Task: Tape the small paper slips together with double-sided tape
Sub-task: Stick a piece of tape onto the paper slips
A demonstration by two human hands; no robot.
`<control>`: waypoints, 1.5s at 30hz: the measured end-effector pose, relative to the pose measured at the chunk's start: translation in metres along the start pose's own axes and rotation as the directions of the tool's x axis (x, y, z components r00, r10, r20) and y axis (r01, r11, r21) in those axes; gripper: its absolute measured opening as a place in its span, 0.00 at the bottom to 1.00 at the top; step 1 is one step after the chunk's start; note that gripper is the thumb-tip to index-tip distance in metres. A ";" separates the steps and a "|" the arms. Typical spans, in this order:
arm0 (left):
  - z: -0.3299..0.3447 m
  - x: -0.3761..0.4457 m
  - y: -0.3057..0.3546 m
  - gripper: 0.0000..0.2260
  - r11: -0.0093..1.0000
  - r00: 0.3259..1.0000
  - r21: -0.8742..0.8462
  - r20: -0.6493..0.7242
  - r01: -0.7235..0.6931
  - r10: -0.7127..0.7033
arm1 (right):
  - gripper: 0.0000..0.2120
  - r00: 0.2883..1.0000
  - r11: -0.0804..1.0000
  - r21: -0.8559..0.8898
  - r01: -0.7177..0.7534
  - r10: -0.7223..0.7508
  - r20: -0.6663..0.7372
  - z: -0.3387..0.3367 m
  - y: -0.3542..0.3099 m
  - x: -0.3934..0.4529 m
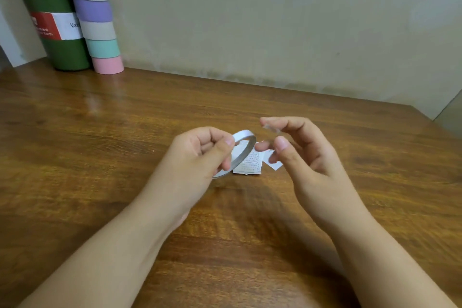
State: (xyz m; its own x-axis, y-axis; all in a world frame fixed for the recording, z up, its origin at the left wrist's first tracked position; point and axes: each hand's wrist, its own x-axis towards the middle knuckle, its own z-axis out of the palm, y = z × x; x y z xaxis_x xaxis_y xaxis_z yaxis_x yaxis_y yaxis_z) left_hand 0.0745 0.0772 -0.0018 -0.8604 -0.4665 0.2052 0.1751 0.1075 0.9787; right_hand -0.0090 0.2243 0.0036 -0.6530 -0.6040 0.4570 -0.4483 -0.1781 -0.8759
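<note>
Hands up over the bench (100,132): left hand (200,155) grips the double-sided tape roll (241,155), right hand (295,147) pinches a torn tape piece (271,129), printed paper slips (250,164) lying just below.

Both forearms are bare to the frame's edge, no sleeves showing. The left hand (200,155) and right hand (300,152) have short, unpainted nails.

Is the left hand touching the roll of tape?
Touching: the head view shows the left hand gripping the tape roll, thumb pressed on its rim.
</note>
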 end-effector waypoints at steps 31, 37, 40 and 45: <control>-0.006 -0.003 0.010 0.22 0.971 0.976 -0.219 0.212 0.094 -0.047 | 0.25 0.951 0.935 0.239 -0.262 0.207 0.232 0.007 0.005 0.000; -0.008 -0.005 0.018 0.15 0.957 0.975 -0.268 0.218 0.110 -0.051 | 0.25 0.964 0.979 0.088 -0.182 0.161 0.210 0.005 0.000 -0.001; -0.009 -0.004 0.018 0.14 0.946 0.975 -0.300 0.213 0.124 -0.061 | 0.25 0.965 0.988 0.018 -0.151 0.143 0.221 0.005 -0.003 -0.002; -0.010 -0.001 0.014 0.17 0.951 0.976 -0.285 0.208 0.120 -0.061 | 0.26 0.961 0.990 -0.050 -0.134 0.142 0.238 0.004 -0.004 -0.003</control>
State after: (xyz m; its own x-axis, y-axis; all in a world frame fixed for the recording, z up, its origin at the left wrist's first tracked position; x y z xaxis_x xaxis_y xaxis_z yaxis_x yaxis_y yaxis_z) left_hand 0.0823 0.0705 0.0120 -0.9501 -0.2795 0.1383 0.1996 -0.2042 0.9584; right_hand -0.0022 0.2239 0.0050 -0.5459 -0.7902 0.2785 -0.3870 -0.0570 -0.9203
